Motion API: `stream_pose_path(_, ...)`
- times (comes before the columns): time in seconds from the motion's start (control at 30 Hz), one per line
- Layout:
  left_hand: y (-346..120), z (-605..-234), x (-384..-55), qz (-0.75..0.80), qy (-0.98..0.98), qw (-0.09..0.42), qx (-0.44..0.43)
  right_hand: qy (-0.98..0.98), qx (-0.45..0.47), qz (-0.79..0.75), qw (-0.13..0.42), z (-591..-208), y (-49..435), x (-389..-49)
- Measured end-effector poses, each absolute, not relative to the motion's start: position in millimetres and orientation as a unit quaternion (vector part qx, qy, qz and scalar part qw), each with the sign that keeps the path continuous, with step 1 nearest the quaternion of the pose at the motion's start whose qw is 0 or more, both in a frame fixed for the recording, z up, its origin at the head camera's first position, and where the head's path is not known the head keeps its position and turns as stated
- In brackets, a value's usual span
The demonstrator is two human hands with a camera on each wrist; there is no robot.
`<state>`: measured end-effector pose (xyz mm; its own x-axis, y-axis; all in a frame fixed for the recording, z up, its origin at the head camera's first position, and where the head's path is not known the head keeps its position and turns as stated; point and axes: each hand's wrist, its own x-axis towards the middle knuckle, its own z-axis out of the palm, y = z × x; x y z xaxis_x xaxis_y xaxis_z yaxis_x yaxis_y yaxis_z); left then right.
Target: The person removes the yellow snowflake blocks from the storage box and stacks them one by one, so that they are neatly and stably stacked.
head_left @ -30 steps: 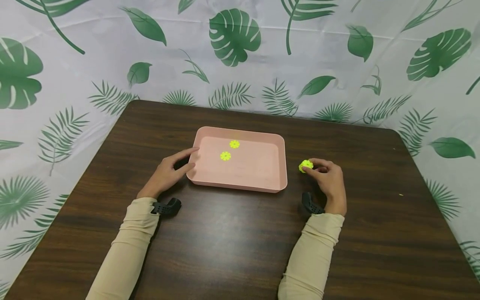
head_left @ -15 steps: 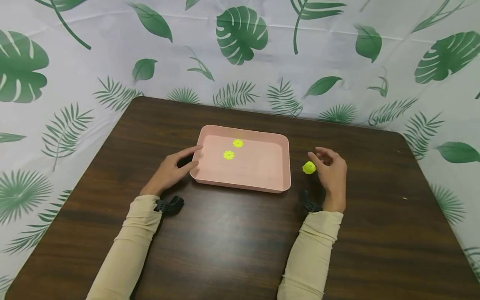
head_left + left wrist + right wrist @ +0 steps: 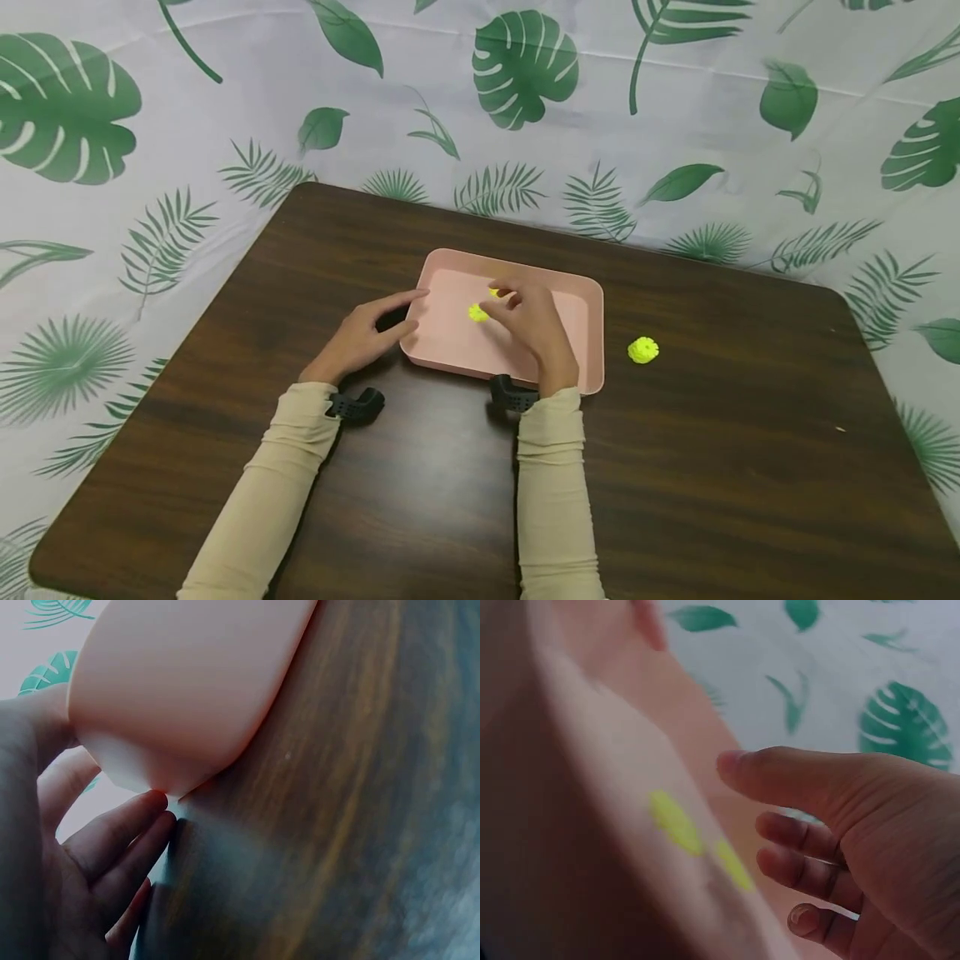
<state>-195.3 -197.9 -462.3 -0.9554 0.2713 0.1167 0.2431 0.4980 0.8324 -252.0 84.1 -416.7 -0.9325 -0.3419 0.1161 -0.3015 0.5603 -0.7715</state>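
A shallow pink tray (image 3: pixel 465 357) lies on the table with two yellow flower-shaped discs inside, the nearer disc (image 3: pixel 477 312) plain to see and the farther disc (image 3: pixel 493 292) partly hidden behind fingers. My left hand (image 3: pixel 363 337) touches the tray's left end with thumb and fingers spread; in the left wrist view the fingertips (image 3: pixel 154 801) rest against its outer wall. Over the tray hovers my right hand (image 3: pixel 534 325), fingers loosely bent, nothing between them, apart from the discs. A small stack of yellow flower discs (image 3: pixel 642 350) stands on the table right of the tray.
The dark wooden table (image 3: pixel 720 467) runs on all sides of the tray. Behind it hangs a white cloth (image 3: pixel 420 92) printed with green leaves. A tiny pale speck (image 3: pixel 840 429) lies at the table's right. Each wrist wears a black camera band.
My right hand let go of the yellow disc at the stack, then moved left over the tray. My left hand stays at the tray's end. The head view has turned slightly.
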Motion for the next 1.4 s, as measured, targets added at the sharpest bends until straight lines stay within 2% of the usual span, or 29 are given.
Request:
stream_pose_path(0.2,-196,-455,-198,0.472,0.868,0.009,0.152,0.902,-0.198,-0.378,0.061,-424,72,-255)
stream_pose_path(0.67,-192,-453,-199,0.462,0.874,0.014,0.148,0.897,-0.180,-0.397,0.069,-427,75,-250)
stream_pose_path(1.13,-191,-457,-194,0.470,0.871,0.020,0.138,0.897,-0.192,-0.381,0.118,-430,86,-245)
stream_pose_path(1.27,-192,-459,-193,0.472,0.871,0.016,0.138,0.897,-0.186,-0.391,0.089,-429,96,-246)
stream_pose_path(1.4,-192,-459,-192,0.473,0.870,0.017,0.136,0.892,-0.175,-0.416,0.028,-425,114,-244)
